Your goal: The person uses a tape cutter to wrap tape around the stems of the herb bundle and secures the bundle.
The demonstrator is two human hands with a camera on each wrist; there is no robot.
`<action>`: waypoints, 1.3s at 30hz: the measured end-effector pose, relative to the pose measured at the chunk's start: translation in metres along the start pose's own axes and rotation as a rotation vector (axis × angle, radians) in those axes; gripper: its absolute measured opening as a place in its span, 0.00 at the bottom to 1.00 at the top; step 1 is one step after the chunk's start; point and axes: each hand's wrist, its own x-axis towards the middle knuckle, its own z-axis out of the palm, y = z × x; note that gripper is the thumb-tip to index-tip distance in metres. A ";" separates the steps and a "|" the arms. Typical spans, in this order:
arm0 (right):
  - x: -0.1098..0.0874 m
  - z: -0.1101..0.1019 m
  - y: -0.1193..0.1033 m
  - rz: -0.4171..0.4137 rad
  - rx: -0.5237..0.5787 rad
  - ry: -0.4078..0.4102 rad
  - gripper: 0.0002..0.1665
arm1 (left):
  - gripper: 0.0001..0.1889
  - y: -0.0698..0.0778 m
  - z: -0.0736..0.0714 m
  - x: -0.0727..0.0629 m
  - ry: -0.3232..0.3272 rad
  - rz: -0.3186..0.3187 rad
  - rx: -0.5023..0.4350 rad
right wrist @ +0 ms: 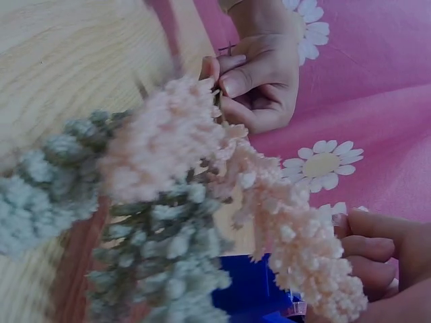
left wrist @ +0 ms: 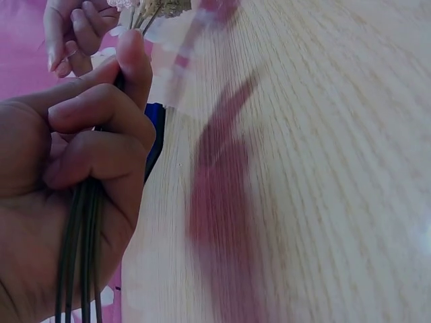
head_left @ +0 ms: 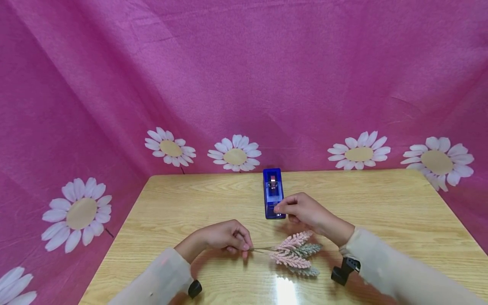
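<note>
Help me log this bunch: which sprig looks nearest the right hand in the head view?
The upper pink sprig, just below the right hand; the lower pink sprig and both grey-green sprigs sit farther down.

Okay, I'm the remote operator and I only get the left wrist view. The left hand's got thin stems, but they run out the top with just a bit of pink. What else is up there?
Observer: Grey-green heads, beside the pink heads.
Operator: And the blue bit, what's that part of?
Observer: It looks like a long blue dispenser, up by the far edge of the table.
Operator: Any hand close to it?
Observer: The right hand, right at its near end.
</note>
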 end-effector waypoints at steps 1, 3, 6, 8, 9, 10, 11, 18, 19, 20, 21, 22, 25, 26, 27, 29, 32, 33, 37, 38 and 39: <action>0.000 0.000 -0.001 -0.001 -0.001 -0.005 0.17 | 0.10 0.000 0.000 0.001 0.001 -0.003 0.000; 0.001 0.000 -0.004 -0.006 -0.005 -0.011 0.16 | 0.10 0.001 0.000 0.003 0.006 -0.006 0.007; 0.003 0.000 -0.010 -0.022 -0.004 -0.017 0.16 | 0.10 0.002 0.000 0.007 0.016 -0.008 0.027; 0.003 0.000 -0.014 -0.027 -0.004 -0.014 0.16 | 0.09 0.003 0.001 0.011 0.025 -0.008 0.038; 0.003 0.000 -0.015 -0.029 -0.008 -0.012 0.16 | 0.09 0.003 0.001 0.013 0.030 -0.006 0.045; 0.003 0.001 -0.016 -0.027 -0.010 -0.009 0.15 | 0.09 0.004 0.001 0.015 0.036 -0.003 0.052; 0.003 0.001 -0.017 -0.019 -0.009 -0.001 0.15 | 0.09 0.005 0.002 0.017 0.041 0.001 0.056; -0.001 0.005 -0.015 -0.009 -0.022 0.021 0.13 | 0.10 0.014 0.005 0.033 0.110 0.029 0.054; -0.002 0.006 -0.014 -0.007 -0.025 0.025 0.13 | 0.10 0.015 0.005 0.035 0.124 0.031 0.051; -0.003 0.007 -0.014 -0.003 -0.027 0.030 0.12 | 0.10 0.017 0.005 0.037 0.137 0.033 0.049; -0.004 0.008 -0.014 -0.004 -0.031 0.033 0.12 | 0.10 0.019 0.004 0.039 0.153 0.036 0.044; -0.005 0.008 -0.014 -0.007 -0.033 0.037 0.12 | 0.10 0.020 0.004 0.042 0.168 0.036 0.040; -0.007 0.011 -0.013 -0.004 -0.024 0.051 0.12 | 0.09 0.026 0.003 0.048 0.211 0.047 0.039; -0.007 0.012 -0.012 0.001 -0.011 0.052 0.12 | 0.09 0.028 0.003 0.050 0.224 0.055 0.042; -0.008 0.012 -0.012 0.002 0.000 0.051 0.13 | 0.09 0.030 0.003 0.052 0.234 0.061 0.047; -0.008 0.014 -0.010 0.016 0.034 0.051 0.13 | 0.09 0.035 0.002 0.055 0.244 0.076 0.054; -0.010 0.016 -0.009 0.024 0.046 0.056 0.13 | 0.10 0.041 0.001 0.058 0.248 0.093 0.071; -0.011 0.016 -0.009 0.021 0.039 0.060 0.12 | 0.10 0.042 0.001 0.058 0.249 0.095 0.076; -0.012 0.018 -0.008 0.006 0.000 0.083 0.12 | 0.10 0.047 -0.001 0.060 0.266 0.103 0.092; -0.013 0.019 -0.008 0.002 -0.011 0.090 0.11 | 0.09 0.048 -0.002 0.061 0.272 0.103 0.091; -0.013 0.019 -0.007 -0.003 -0.025 0.094 0.11 | 0.08 0.049 -0.002 0.061 0.280 0.105 0.089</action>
